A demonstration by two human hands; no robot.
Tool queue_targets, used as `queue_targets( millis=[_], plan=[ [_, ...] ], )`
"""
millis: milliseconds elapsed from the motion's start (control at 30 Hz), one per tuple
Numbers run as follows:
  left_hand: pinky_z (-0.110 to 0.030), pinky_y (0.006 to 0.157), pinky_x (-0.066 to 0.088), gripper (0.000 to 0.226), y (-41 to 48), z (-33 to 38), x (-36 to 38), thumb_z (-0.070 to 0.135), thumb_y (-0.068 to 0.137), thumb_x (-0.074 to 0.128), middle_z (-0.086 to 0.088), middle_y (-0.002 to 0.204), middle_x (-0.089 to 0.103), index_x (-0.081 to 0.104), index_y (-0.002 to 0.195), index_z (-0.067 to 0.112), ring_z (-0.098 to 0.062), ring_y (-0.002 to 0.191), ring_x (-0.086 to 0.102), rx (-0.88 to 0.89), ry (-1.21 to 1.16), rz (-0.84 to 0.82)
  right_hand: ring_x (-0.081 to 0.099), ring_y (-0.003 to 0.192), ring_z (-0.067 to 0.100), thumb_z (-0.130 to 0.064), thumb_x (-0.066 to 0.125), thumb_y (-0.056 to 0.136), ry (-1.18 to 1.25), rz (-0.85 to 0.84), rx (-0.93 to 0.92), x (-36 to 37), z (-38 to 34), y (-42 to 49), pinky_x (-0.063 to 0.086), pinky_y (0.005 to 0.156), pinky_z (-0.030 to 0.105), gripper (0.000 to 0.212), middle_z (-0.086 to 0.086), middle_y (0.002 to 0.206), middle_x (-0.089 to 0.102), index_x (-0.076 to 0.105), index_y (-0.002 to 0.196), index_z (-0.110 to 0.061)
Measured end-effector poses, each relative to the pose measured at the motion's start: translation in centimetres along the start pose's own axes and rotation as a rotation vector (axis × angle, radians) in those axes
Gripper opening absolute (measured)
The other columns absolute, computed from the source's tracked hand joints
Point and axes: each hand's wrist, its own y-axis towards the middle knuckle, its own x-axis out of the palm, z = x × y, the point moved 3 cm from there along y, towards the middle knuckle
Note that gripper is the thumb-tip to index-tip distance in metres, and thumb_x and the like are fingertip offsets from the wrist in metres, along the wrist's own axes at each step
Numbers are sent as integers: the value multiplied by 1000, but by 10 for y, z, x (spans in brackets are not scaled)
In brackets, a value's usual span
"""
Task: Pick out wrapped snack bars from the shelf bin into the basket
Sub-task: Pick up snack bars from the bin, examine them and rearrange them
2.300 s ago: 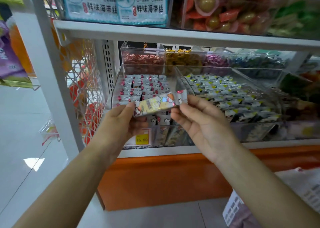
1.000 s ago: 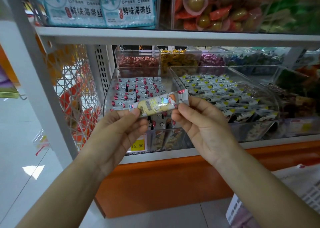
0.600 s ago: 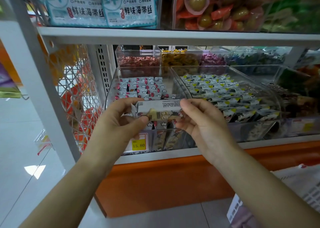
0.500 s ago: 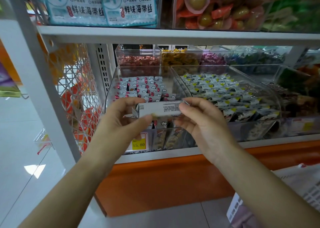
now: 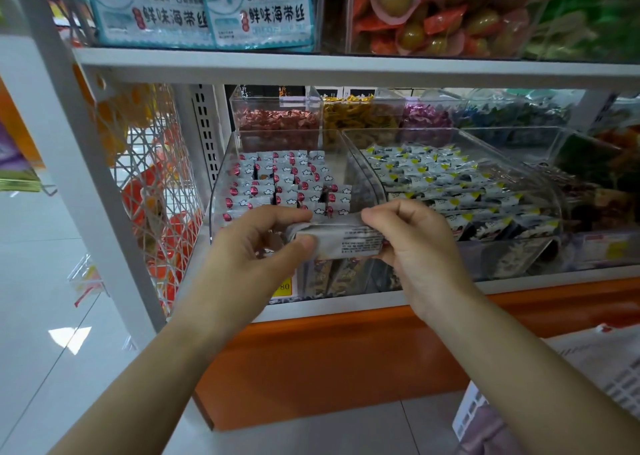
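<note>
Both hands hold one wrapped snack bar (image 5: 341,241) level in front of the shelf, its silver back with small print facing me. My left hand (image 5: 256,247) pinches its left end, my right hand (image 5: 412,243) its right end. Behind it stands the clear shelf bin (image 5: 221,177) packed with several silver bars bearing red and white marks. A white slotted basket (image 5: 474,409) shows at the bottom right, largely hidden by my right forearm.
A second clear bin (image 5: 540,164) of grey and yellow wrapped bars sits to the right. Smaller candy bins line the back of the shelf. A white shelf board (image 5: 346,68) runs overhead. A white post (image 5: 79,164) and wire mesh panel stand on the left, an orange base (image 5: 311,361) below.
The bar has been rolled over between my fingers, from its yellow cartoon front to its printed silver back. It has also dropped slightly, and the camera has shifted a little.
</note>
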Motion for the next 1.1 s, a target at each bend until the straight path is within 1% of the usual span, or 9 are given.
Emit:
queue_targets(
  millis=[133, 300, 433, 600, 733, 833, 967, 1033, 1100],
  plan=[
    [-35, 62, 53, 2, 1, -2, 4, 26, 84, 65, -7, 86, 65, 65, 83, 24, -21, 71, 60, -55, -87, 54, 64, 77, 18, -15, 67, 80, -79, -17, -73, 4, -2, -4, 54, 76, 40, 16, -3, 71, 65, 65, 65, -19],
    [-34, 57, 54, 21, 4, -8, -3, 26, 89, 55, 5, 66, 63, 60, 72, 14, -12, 59, 60, -82, -67, 130, 66, 65, 9, -10, 66, 84, -40, -82, -106, 10, -3, -9, 54, 54, 23, 16, -6, 66, 66, 66, 68, -12],
    [-29, 52, 51, 22, 6, -11, -3, 21, 89, 56, 7, 60, 61, 60, 72, 8, -8, 53, 59, -137, -157, 163, 66, 64, 9, -9, 65, 84, 6, -96, -88, 13, -1, -10, 53, 53, 22, 12, -4, 68, 68, 66, 72, -9],
    [-23, 41, 47, 31, 5, -11, -5, 30, 95, 48, 4, 58, 60, 61, 74, 10, -8, 46, 56, -147, -130, 191, 69, 85, 14, -14, 67, 83, 60, -173, -102, 15, 2, -9, 55, 73, 22, 17, 4, 95, 69, 70, 97, -24],
    [-18, 37, 38, 43, 6, -9, -4, 41, 97, 39, -5, 60, 51, 58, 84, 5, -7, 41, 47, -202, -182, 235, 66, 93, 11, -19, 68, 82, -110, -277, -216, 18, 0, -7, 53, 83, 24, 38, -13, 99, 66, 61, 110, -43],
    [-17, 40, 39, 31, 7, -3, 3, 44, 96, 38, -1, 64, 50, 58, 94, 20, -5, 45, 46, -164, -167, 201, 66, 69, 10, -21, 64, 84, -34, -279, -179, 22, 1, -3, 54, 64, 23, 25, -9, 75, 67, 63, 107, -31],
    [-19, 47, 44, 31, 18, 3, 2, 44, 95, 39, -2, 80, 54, 48, 111, 19, -5, 56, 53, -67, -100, 189, 65, 62, 16, -22, 64, 78, 161, -232, -45, 22, 2, 12, 54, 56, 24, 26, 5, 74, 67, 64, 100, -8],
    [-30, 68, 53, 43, 29, 3, -7, 46, 94, 39, -2, 105, 56, 42, 127, 17, -11, 86, 60, 23, 148, 245, 66, 64, 16, -14, 64, 83, 172, -153, -35, 19, -1, 26, 56, 59, 24, 19, 6, 78, 68, 63, 99, -4],
    [-43, 93, 46, 52, 41, 1, -13, 46, 95, 36, -9, 132, 47, 38, 134, 12, -25, 116, 49, 127, 641, 258, 67, 66, 16, -9, 63, 86, 125, -56, -47, 19, -6, 42, 58, 61, 25, 17, 11, 87, 67, 60, 101, -1]
  ],
)
